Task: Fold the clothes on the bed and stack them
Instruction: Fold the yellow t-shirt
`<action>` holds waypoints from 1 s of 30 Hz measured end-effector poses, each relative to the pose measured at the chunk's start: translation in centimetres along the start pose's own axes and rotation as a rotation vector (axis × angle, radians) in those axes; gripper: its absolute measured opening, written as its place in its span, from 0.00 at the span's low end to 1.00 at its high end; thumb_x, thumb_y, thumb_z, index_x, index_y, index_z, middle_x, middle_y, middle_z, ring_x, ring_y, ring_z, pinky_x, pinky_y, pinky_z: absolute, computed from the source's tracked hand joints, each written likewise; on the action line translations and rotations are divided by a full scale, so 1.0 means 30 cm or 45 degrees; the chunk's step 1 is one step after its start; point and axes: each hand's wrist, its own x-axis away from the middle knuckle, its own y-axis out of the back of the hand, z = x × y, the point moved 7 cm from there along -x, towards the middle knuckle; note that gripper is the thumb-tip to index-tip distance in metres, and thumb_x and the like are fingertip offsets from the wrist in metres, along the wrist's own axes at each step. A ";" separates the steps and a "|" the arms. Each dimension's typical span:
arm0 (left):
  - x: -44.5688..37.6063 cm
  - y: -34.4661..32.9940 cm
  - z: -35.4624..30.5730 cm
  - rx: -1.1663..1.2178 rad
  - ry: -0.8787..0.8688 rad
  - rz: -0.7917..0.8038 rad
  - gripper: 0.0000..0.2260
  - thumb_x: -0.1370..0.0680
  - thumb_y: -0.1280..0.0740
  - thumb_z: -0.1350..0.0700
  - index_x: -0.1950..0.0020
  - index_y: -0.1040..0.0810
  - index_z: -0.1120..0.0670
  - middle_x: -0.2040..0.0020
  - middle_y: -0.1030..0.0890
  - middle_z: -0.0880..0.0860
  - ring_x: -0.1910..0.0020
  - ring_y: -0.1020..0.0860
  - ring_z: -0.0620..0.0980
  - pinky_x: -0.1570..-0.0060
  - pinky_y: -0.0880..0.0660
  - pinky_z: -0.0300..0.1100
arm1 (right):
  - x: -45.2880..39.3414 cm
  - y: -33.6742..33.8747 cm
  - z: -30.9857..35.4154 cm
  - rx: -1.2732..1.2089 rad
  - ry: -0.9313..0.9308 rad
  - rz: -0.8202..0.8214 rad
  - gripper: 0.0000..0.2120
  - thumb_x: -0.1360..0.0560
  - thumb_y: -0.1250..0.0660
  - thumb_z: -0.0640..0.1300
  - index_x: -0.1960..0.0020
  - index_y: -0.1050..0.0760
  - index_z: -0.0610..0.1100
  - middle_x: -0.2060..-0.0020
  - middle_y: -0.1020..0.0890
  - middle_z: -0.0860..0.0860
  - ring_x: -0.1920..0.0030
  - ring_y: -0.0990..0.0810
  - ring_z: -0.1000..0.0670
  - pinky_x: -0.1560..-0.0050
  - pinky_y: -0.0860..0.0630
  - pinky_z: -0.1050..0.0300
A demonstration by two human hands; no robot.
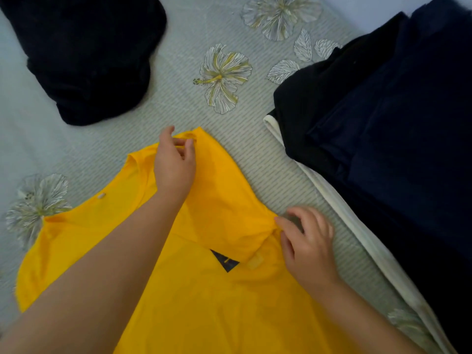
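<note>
A bright yellow shirt point(217, 290) with a small dark triangle print lies spread on the bed in front of me, one sleeve folded inward over its body. My left hand point(175, 162) pinches the far tip of that folded sleeve between thumb and fingers. My right hand point(309, 244) sits at the shirt's right edge, fingers curled, its thumb and fingertips at the fold of yellow fabric. A stack of folded dark navy and black clothes point(388, 118) lies at the right, on top of a cream garment point(339, 208).
A crumpled black garment point(92, 57) lies at the top left. The bed sheet point(229, 34) is pale grey-green with printed flowers. Bare sheet shows between the black garment, the yellow shirt and the stack.
</note>
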 end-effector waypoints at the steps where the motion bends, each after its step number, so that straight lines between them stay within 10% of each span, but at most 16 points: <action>1: 0.041 0.016 0.025 -0.053 -0.008 0.020 0.21 0.22 0.39 0.56 0.31 0.37 0.60 0.52 0.28 0.48 0.60 0.28 0.43 0.59 0.33 0.37 | 0.007 0.005 0.012 -0.005 0.073 0.006 0.12 0.30 0.39 0.36 0.49 0.22 0.43 0.53 0.19 0.41 0.46 0.30 0.45 0.50 0.29 0.46; 9: 0.318 0.136 0.238 -0.342 0.103 0.156 0.12 0.25 0.34 0.60 0.42 0.25 0.62 0.54 0.20 0.61 0.54 0.22 0.58 0.57 0.32 0.45 | 0.012 -0.107 0.198 0.193 0.832 0.423 0.16 0.33 0.34 0.43 0.46 0.19 0.46 0.43 0.20 0.47 0.41 0.23 0.43 0.44 0.28 0.39; 15: 0.339 0.146 0.309 -0.108 0.346 0.014 0.09 0.25 0.35 0.62 0.47 0.25 0.64 0.57 0.20 0.63 0.57 0.22 0.59 0.62 0.36 0.45 | 0.053 -0.169 0.168 0.460 0.891 0.816 0.28 0.24 0.54 0.57 0.38 0.26 0.44 0.38 0.25 0.47 0.38 0.25 0.43 0.33 0.51 0.53; 19: 0.363 0.199 0.339 0.025 0.439 -0.128 0.15 0.25 0.33 0.59 0.41 0.30 0.62 0.57 0.23 0.55 0.56 0.23 0.55 0.60 0.35 0.42 | 0.060 -0.161 0.200 0.552 0.861 0.947 0.35 0.21 0.67 0.55 0.39 0.25 0.41 0.38 0.24 0.45 0.39 0.25 0.40 0.34 0.42 0.47; 26: 0.696 0.493 0.497 -0.253 0.274 -0.456 0.16 0.27 0.38 0.59 0.47 0.26 0.70 0.52 0.23 0.69 0.51 0.24 0.68 0.49 0.37 0.48 | 0.089 -0.187 0.457 0.263 0.965 0.804 0.29 0.20 0.55 0.51 0.49 0.20 0.34 0.46 0.21 0.36 0.44 0.23 0.33 0.48 0.29 0.32; 30: 0.936 0.636 0.749 -0.202 0.779 -0.571 0.16 0.25 0.40 0.59 0.43 0.28 0.69 0.47 0.26 0.69 0.46 0.28 0.66 0.46 0.33 0.55 | 0.146 -0.308 0.728 0.128 1.171 0.802 0.12 0.30 0.34 0.42 0.54 0.19 0.34 0.51 0.18 0.37 0.47 0.21 0.34 0.50 0.26 0.34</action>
